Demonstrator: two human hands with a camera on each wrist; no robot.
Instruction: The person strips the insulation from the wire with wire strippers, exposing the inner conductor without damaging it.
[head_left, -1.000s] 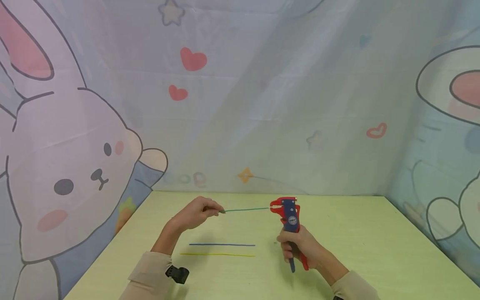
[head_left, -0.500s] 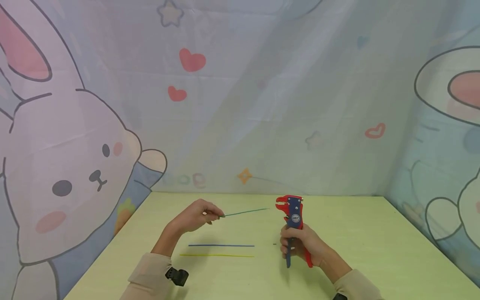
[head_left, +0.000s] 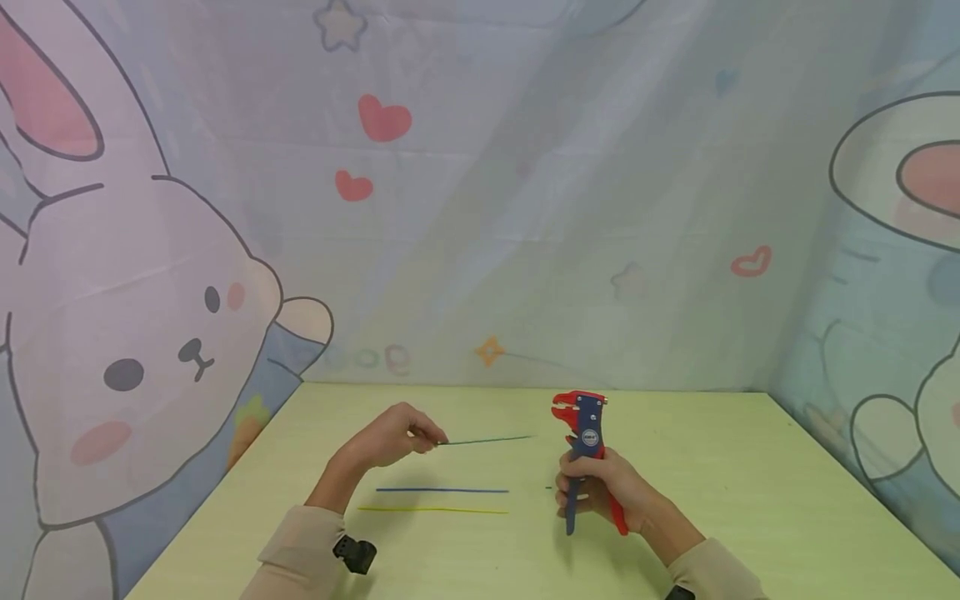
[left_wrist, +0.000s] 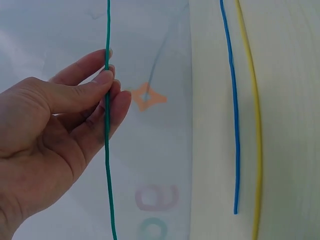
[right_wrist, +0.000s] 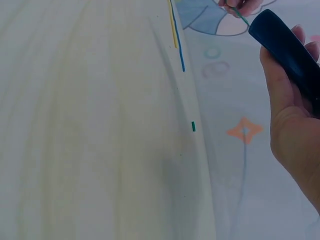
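Apparently clear of the wire stripper (head_left: 587, 433), left hand (head_left: 390, 437) pinches green wire (head_left: 487, 439).

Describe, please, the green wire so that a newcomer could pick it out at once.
On the pale green table, find the left hand raised above two wires lying flat, one blue wire, one yellow wire. The green wire is the only one pinched in fingers and held in the air.

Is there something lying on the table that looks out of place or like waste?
Yes. A tiny green scrap lies loose on the pale green table, apart from the blue wire and yellow wire. It looks like cut-off insulation.
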